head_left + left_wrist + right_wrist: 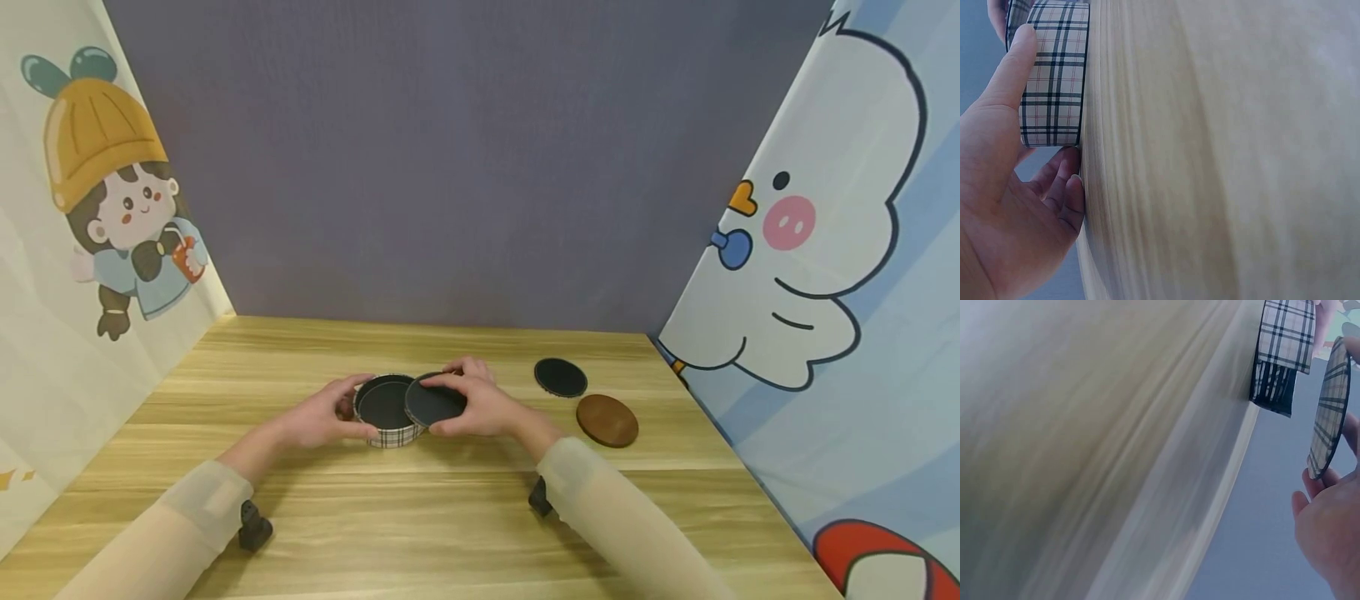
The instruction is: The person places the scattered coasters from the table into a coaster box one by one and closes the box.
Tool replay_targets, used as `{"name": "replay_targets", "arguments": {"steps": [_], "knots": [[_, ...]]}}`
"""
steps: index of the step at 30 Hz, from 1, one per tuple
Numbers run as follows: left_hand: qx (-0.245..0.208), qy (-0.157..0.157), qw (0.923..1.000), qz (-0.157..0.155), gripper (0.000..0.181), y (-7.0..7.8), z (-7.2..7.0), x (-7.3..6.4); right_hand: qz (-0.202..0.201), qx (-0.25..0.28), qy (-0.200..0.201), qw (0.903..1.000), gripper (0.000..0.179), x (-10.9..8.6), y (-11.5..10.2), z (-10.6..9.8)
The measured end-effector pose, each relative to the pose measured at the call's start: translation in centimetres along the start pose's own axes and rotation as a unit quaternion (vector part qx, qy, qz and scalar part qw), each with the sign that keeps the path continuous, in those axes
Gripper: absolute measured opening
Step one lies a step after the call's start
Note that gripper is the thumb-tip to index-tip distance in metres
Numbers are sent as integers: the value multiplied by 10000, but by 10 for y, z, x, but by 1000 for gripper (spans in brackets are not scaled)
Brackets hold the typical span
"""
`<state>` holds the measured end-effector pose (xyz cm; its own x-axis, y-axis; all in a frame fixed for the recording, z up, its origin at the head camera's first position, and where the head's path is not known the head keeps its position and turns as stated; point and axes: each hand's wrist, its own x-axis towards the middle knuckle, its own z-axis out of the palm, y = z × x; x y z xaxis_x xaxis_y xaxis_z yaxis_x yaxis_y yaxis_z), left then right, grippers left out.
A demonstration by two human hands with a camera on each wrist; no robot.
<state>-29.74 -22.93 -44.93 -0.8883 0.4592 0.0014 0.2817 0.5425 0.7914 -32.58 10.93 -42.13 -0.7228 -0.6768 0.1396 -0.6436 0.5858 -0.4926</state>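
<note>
A round plaid box (393, 437) with a black inside stands open on the wooden table, its checked wall showing in the left wrist view. My left hand (327, 412) holds it from the left, thumb on the near side and fingers round the far side. In my right hand (480, 404) is a thin round coaster (433, 402), pinched at its edge between thumb and fingers. Its dark face is up; the right wrist view shows plaid on the coaster's other face (1330, 412). It is tilted and overlaps the box's right rim in the head view.
A black round coaster (560, 377) lies on the table (420, 533) to the right, with a brown disc (607, 421) close by, nearer to me. A grey panel (450, 167) stands behind the table, and printed cloths (825, 350) hang at both sides.
</note>
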Motion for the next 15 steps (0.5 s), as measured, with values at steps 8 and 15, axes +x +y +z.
{"name": "replay_targets", "arguments": {"steps": [8, 15], "knots": [[29, -7, 10000, -56, 108, -1, -1, 0, 18, -52, -57, 10000, 74, 10, -7, 6], [-76, -117, 9999, 8, 106, -1, -1, 1, 30, -129, -91, 9999, 75, 18, -8, 12]]}}
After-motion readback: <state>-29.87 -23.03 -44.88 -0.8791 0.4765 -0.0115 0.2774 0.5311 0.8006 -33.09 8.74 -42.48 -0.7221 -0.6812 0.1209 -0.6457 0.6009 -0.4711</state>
